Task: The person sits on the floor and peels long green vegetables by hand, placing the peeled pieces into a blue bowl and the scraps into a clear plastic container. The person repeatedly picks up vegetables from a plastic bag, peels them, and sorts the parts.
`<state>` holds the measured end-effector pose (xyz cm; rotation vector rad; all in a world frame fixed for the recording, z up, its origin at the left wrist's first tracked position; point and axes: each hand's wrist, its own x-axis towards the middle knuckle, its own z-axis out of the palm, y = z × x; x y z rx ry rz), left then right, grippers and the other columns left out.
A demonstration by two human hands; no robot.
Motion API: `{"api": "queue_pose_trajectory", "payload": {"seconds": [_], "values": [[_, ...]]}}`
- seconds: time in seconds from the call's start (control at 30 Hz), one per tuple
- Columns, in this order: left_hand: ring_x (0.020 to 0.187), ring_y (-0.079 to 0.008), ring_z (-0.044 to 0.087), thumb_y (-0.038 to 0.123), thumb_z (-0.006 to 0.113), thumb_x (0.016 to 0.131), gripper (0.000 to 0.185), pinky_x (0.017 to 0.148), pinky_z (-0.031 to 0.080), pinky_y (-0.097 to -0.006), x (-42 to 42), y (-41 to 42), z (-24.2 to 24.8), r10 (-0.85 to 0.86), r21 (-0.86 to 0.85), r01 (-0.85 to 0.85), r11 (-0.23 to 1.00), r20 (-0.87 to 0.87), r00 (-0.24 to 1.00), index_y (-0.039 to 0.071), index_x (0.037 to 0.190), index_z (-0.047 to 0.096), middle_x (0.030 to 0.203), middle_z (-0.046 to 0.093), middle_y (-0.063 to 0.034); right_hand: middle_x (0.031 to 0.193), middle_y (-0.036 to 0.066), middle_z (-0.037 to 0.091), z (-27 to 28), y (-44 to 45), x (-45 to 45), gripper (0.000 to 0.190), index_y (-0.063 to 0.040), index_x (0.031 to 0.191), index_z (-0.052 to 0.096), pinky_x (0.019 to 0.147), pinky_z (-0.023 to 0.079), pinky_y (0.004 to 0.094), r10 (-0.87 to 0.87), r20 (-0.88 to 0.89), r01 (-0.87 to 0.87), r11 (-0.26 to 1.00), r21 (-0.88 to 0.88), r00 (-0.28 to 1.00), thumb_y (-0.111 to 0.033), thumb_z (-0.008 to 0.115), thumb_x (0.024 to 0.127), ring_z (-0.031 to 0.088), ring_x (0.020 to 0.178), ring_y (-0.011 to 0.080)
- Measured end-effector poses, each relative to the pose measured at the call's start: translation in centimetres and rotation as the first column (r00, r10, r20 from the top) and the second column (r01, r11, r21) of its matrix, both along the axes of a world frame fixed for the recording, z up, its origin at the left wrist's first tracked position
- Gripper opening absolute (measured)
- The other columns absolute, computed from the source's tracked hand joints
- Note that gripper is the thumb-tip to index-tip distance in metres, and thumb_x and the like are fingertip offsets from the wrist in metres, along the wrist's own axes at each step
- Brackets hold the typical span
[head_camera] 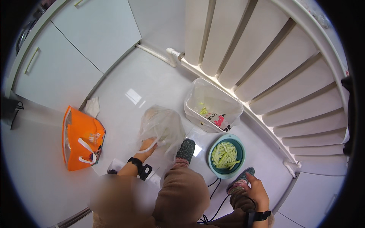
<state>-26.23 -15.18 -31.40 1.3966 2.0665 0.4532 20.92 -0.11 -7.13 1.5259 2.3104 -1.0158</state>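
My left hand [148,146] reaches into the mouth of a translucent plastic bag [164,122] on the floor; its fingers are partly hidden by the film, and what they touch cannot be made out. Pale things show dimly inside the bag. Over my right knee and slipper hangs my right hand [255,188], fingers apart, with nothing in it. Between the slippers and the bin stands a teal plastic basin [212,164] holding cut green vegetable sticks [225,155]. Behind the basin is a white bin [189,112] lined with a clear bag, with green scraps [203,110] and a printed wrapper [218,121] inside.
An orange shopping bag [81,128] with white handles stands at the left, beside a crumpled white bag [92,107]. A white radiator [256,68] runs along the right wall behind the bin. White cabinets [60,65] line the upper left. Black cables [218,209] lie near my legs.
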Motion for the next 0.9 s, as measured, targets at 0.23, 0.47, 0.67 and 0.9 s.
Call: {"api": "queue_pose_trajectory", "payload": {"seconds": [0.23,0.47,0.67,0.9], "values": [[0.086,-0.0324,0.055,0.009,0.061,0.083,0.025,0.076,0.045,-0.0416,1.6,-2.7,12.3,-0.124,0.147,0.188,0.971,-0.361,0.924,0.008,0.108,0.065,0.088,0.062,-0.0122,0.108,0.029,0.062,1.5,-0.2,-0.7,0.049,0.003,0.128,0.053,0.080,0.051,0.0430,-0.031,-0.065,0.030,1.000,-0.004,0.997,-0.017,0.068,0.085,0.064,0.091,0.0412],[0.078,-0.0290,0.051,0.004,0.059,0.087,0.021,0.072,0.043,-0.0378,4.5,-3.2,25.8,0.071,0.366,-0.008,0.930,-0.159,0.985,0.004,0.107,0.065,0.082,0.061,-0.0100,0.108,0.027,0.063,3.9,-0.2,-2.1,0.048,0.002,0.127,0.053,0.083,0.051,0.0420,0.002,-0.166,0.002,1.000,0.024,0.986,-0.017,0.068,0.086,0.064,0.093,0.0375],[0.084,-0.0297,0.053,0.000,0.062,0.084,0.026,0.075,0.046,-0.0374,10.0,1.9,34.6,-0.121,0.539,0.178,0.823,-0.141,0.983,0.004,0.110,0.064,0.092,0.064,-0.0098,0.101,0.018,0.067,8.6,-0.8,-5.8,0.044,0.000,0.132,0.050,0.079,0.052,0.0358,0.040,-0.633,0.067,0.987,0.144,0.773,-0.014,0.061,0.091,0.065,0.085,0.0282],[0.083,-0.0288,0.056,-0.004,0.064,0.077,0.036,0.073,0.048,-0.0367,18.1,8.3,36.0,-0.339,0.674,0.460,0.578,-0.315,0.887,0.004,0.111,0.064,0.096,0.064,-0.0095,0.081,0.003,0.064,12.2,0.3,-4.2,0.024,0.004,0.112,0.061,0.060,0.049,0.0233,-0.266,-0.800,0.137,0.964,-0.228,0.539,-0.013,0.053,0.098,0.057,0.063,0.0090]]}}
